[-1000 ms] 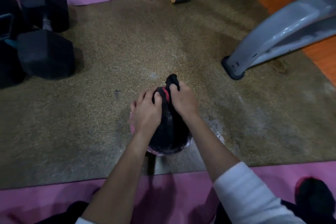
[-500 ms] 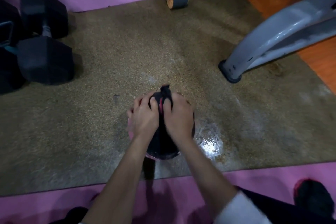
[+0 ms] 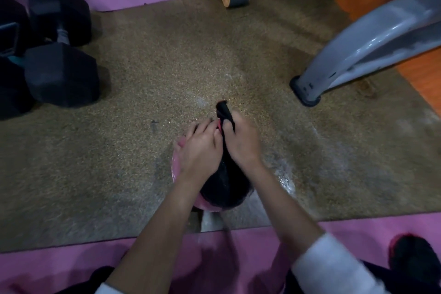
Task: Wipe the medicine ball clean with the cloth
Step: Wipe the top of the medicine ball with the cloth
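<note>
Gripping cloth [image 3: 225,182] over ball [image 3: 177,167]

Right hand [image 3: 241,142] clutches the cloth's bunched end at the ball's far side; left hand [image 3: 200,149] presses on the ball, fingers fairly straight. Open mat [image 3: 167,67] surrounds the ball; dumbbell [image 3: 60,71] far left, mat edge just nearer.

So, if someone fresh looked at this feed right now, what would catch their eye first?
First, the two hands at centre: the right hand grips the bunched end of the black cloth draped over the pink medicine ball, while the left hand presses beside it. Next, the black dumbbells at the left edge and the grey machine leg at upper right, both on the brown mat.
</note>
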The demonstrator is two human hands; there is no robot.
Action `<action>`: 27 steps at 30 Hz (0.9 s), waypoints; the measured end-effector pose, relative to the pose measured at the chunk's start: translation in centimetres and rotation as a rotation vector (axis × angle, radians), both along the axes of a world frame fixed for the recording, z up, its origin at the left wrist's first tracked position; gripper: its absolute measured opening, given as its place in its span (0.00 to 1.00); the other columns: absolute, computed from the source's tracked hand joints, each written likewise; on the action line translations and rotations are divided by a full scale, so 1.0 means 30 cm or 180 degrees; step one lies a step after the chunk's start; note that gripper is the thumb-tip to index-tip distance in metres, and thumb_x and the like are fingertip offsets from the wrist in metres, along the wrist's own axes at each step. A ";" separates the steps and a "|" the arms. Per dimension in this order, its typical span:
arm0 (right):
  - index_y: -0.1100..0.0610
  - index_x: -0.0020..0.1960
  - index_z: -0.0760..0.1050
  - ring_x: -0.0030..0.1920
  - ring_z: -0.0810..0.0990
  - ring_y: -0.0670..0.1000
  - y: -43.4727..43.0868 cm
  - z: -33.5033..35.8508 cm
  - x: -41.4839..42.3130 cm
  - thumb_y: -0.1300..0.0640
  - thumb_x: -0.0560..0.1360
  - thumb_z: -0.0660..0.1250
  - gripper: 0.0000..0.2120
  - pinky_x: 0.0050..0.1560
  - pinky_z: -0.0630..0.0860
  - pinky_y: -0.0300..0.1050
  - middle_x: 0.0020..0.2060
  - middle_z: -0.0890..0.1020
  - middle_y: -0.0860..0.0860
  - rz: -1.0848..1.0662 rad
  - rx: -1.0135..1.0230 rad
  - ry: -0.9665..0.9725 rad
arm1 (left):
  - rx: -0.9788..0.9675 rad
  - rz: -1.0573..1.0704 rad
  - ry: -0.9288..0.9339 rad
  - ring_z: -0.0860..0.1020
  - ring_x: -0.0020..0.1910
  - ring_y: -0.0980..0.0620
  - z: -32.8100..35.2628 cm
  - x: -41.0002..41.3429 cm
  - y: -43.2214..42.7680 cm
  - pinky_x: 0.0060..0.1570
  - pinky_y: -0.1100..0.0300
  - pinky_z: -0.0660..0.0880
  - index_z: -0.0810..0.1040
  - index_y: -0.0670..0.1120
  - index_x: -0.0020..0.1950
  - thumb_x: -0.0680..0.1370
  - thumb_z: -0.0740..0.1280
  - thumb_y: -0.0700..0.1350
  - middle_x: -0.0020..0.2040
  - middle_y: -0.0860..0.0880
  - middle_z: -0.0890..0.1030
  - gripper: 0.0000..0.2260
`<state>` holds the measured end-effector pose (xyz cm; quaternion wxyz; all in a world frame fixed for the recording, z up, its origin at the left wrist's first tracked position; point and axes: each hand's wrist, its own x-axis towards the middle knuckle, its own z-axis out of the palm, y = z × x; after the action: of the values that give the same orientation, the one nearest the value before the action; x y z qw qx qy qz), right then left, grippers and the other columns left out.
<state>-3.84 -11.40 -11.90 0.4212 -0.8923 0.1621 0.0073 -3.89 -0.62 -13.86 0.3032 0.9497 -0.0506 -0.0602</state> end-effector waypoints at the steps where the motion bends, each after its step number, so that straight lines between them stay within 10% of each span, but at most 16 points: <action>1: 0.56 0.59 0.75 0.57 0.78 0.56 0.030 0.004 -0.077 0.56 0.80 0.57 0.12 0.56 0.71 0.49 0.55 0.80 0.53 -0.0048 0.0059 -0.0308 | -0.0038 0.0062 0.0069 0.64 0.76 0.49 -0.003 0.021 0.000 0.72 0.37 0.61 0.71 0.53 0.72 0.76 0.39 0.59 0.74 0.54 0.71 0.32; 5: 0.53 0.71 0.68 0.74 0.64 0.51 0.083 -0.008 -0.225 0.50 0.79 0.51 0.22 0.74 0.56 0.51 0.71 0.71 0.49 0.0183 -0.0133 -0.0549 | -0.0192 0.0405 0.0220 0.65 0.75 0.50 -0.012 0.064 0.019 0.71 0.38 0.62 0.71 0.58 0.72 0.73 0.38 0.62 0.73 0.56 0.72 0.35; 7: 0.53 0.59 0.76 0.60 0.76 0.54 0.031 -0.036 -0.096 0.50 0.77 0.53 0.17 0.61 0.70 0.51 0.57 0.80 0.52 0.0134 -0.0105 -0.0309 | -0.0195 0.0368 0.0140 0.64 0.76 0.51 -0.014 0.029 0.024 0.72 0.38 0.61 0.69 0.59 0.73 0.76 0.40 0.61 0.74 0.57 0.70 0.30; 11: 0.53 0.44 0.72 0.46 0.78 0.57 -0.027 -0.019 0.086 0.53 0.77 0.56 0.08 0.43 0.67 0.47 0.41 0.79 0.52 -0.0158 0.0094 0.0408 | -0.0129 0.0549 0.0113 0.61 0.77 0.51 -0.010 -0.028 0.011 0.74 0.38 0.58 0.67 0.56 0.74 0.79 0.45 0.61 0.76 0.55 0.68 0.27; 17: 0.53 0.71 0.69 0.76 0.59 0.48 0.117 -0.021 -0.281 0.49 0.80 0.50 0.22 0.76 0.51 0.48 0.73 0.68 0.47 0.0090 -0.0188 -0.0596 | -0.0280 0.0703 0.0226 0.63 0.76 0.51 -0.008 0.012 0.023 0.72 0.36 0.59 0.69 0.56 0.74 0.76 0.40 0.62 0.75 0.55 0.70 0.32; 20: 0.55 0.58 0.76 0.61 0.76 0.55 0.049 -0.010 -0.090 0.50 0.77 0.52 0.18 0.61 0.71 0.51 0.58 0.80 0.53 0.0008 -0.0186 -0.0288 | -0.0282 0.0574 0.0101 0.63 0.76 0.52 -0.012 -0.002 0.019 0.76 0.43 0.55 0.69 0.54 0.74 0.80 0.45 0.57 0.75 0.53 0.70 0.26; 23: 0.54 0.44 0.72 0.49 0.79 0.60 -0.002 -0.001 0.087 0.53 0.78 0.56 0.09 0.42 0.66 0.47 0.44 0.80 0.55 -0.0109 -0.0072 0.0454 | -0.0260 0.0731 0.0183 0.63 0.76 0.52 -0.012 -0.014 0.006 0.75 0.41 0.56 0.68 0.58 0.74 0.80 0.45 0.57 0.75 0.55 0.69 0.24; 27: 0.54 0.66 0.73 0.70 0.71 0.53 0.082 -0.005 -0.168 0.53 0.80 0.53 0.18 0.68 0.66 0.48 0.66 0.76 0.51 0.0045 -0.0133 -0.0491 | -0.0213 0.0923 0.0378 0.63 0.76 0.50 0.004 0.006 0.008 0.72 0.38 0.59 0.68 0.61 0.72 0.75 0.40 0.61 0.75 0.56 0.69 0.30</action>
<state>-8.89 -8.94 -12.06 0.4136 -0.9000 0.1230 -0.0618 -3.71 -0.37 -13.74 0.3426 0.9312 0.1031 -0.0701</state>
